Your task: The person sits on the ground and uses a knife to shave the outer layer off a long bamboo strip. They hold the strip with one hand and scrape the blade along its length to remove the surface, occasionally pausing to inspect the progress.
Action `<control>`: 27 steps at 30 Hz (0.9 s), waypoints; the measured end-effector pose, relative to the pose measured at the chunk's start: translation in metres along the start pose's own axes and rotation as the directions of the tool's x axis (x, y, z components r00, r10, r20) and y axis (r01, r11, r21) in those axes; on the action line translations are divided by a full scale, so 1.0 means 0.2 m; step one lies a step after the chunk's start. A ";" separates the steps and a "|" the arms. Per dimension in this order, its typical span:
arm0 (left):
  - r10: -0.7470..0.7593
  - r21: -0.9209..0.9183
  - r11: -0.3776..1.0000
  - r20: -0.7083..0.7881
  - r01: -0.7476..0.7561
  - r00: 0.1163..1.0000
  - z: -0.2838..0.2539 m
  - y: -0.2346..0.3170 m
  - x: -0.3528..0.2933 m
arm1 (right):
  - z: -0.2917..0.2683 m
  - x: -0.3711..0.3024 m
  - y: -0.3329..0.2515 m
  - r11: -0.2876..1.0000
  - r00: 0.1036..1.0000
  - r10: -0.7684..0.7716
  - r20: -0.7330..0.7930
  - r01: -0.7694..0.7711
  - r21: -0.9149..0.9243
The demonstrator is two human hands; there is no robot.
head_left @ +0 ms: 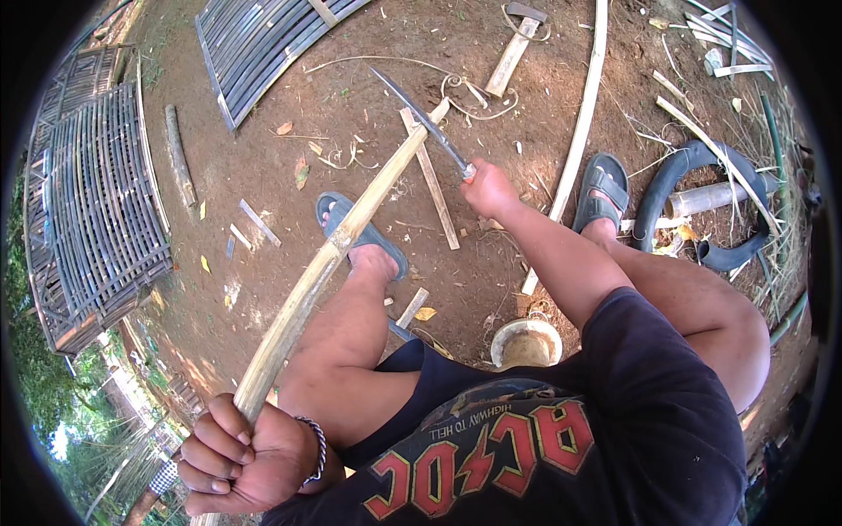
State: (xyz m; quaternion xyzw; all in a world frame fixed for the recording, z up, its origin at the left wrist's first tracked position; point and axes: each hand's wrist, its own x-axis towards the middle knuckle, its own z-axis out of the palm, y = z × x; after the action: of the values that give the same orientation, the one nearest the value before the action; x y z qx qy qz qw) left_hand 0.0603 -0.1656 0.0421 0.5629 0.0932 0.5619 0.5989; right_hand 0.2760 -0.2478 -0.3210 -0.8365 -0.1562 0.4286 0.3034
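Left hand [254,456] is gripping a strip [324,263]; right hand [491,189] is clasping a knife [449,147]. The knife is crossing the strip's tip.

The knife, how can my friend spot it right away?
Start at the black shirt, then follow the right arm up to the right hand. The knife points up-left from there, crossing the long bamboo strip. Unlike the pale strip, its blade is dark and pointed.

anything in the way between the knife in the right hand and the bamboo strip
Nothing visible. The knife in the right hand crosses the far end of the bamboo strip in this view, with no object between them; whether they touch, I cannot tell. The left hand grips toward the strip's near end.
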 end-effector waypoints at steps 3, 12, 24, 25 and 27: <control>0.000 0.022 1.000 -0.042 0.001 0.999 -0.01 0.01 -0.01 | -0.10 -0.11 -0.15 0.985 0.992 -0.096 0.080 0.107 -0.135; 0.004 0.031 1.000 -0.055 -0.002 0.998 -0.02 0.00 0.01 | -0.09 -0.01 -0.12 0.991 0.987 -0.109 0.120 0.117 -0.065; -0.017 0.051 0.998 -0.076 0.021 0.997 -0.04 0.00 0.04 | -0.02 0.12 0.00 0.991 0.987 -0.132 0.095 0.134 -0.009; -0.006 0.054 0.998 -0.080 0.011 0.997 -0.04 0.00 0.04 | -0.03 0.11 -0.01 0.994 0.990 -0.108 0.087 0.111 -0.022; 0.014 0.064 0.998 -0.091 -0.009 0.996 -0.03 -0.01 0.03 | -0.06 0.06 -0.06 0.997 0.995 -0.060 0.076 0.064 -0.052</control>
State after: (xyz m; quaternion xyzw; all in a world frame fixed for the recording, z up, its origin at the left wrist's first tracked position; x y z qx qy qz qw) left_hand 0.0602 -0.1569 0.0422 0.5559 0.1350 0.5873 0.5726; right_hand 0.2916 -0.2367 -0.3152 -0.8228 -0.2046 0.4453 0.2878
